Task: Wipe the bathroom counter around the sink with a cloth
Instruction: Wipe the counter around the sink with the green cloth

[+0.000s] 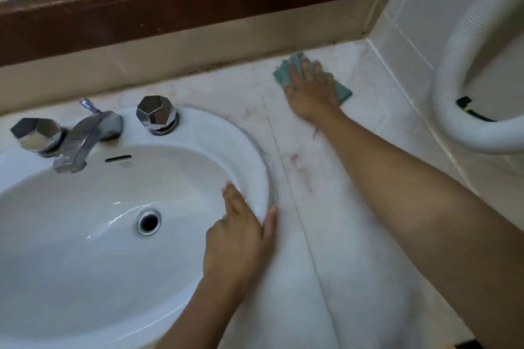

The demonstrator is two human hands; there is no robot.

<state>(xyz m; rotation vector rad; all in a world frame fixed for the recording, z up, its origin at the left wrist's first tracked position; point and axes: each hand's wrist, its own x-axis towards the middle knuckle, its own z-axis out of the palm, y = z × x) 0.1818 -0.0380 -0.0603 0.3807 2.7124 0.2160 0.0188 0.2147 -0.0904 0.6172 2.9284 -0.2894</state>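
Observation:
A green cloth [344, 93] lies flat on the pale marble counter [334, 207] near the back wall, right of the sink. My right hand [310, 88] presses down on the cloth with its fingers spread and straight, covering most of it. The white oval sink [85, 249] fills the left of the view. My left hand [241, 238] rests on the sink's right rim, fingers straight, thumb on the counter side of the rim. Reddish stains [300, 170] mark the counter between my two hands.
A chrome tap [85, 139] with two faceted chrome knobs [156, 116] stands at the back of the sink. A dark wooden mirror frame [198, 5] runs along the back wall. A white tiled wall [402, 37] and a thick white hose [453, 93] close in the right side.

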